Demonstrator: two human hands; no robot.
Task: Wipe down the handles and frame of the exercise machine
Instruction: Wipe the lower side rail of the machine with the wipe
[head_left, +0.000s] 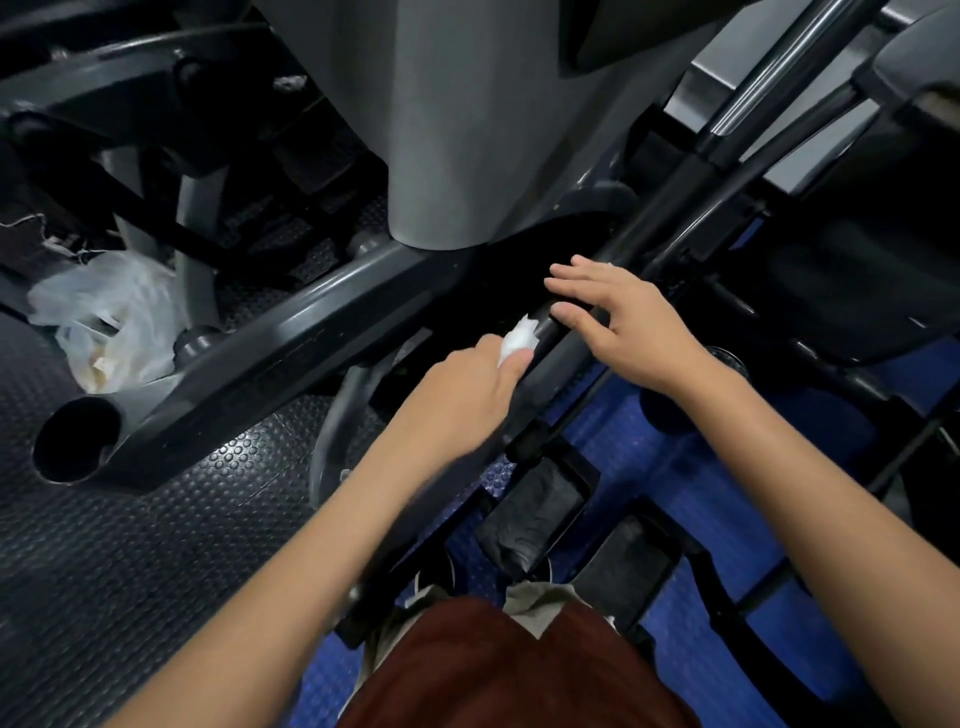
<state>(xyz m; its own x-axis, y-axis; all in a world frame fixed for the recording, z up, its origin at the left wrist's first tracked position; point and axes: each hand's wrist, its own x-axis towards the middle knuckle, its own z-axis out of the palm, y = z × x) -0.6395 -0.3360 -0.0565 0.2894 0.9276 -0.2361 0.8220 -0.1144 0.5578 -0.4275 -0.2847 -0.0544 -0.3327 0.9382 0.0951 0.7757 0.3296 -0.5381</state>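
Plastic bag (111, 317) on floor, contents unclear, white wipe (519, 340) pinched in left hand (467, 387)

Studded rubber floor (171, 519) carries the exercise machine (270, 353) and a plastic bag (111, 312).

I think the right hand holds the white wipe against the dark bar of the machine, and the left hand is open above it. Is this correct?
Not quite: the hands are swapped. In the head view the left hand holds the white wipe against the dark bar, and the right hand is open above it.
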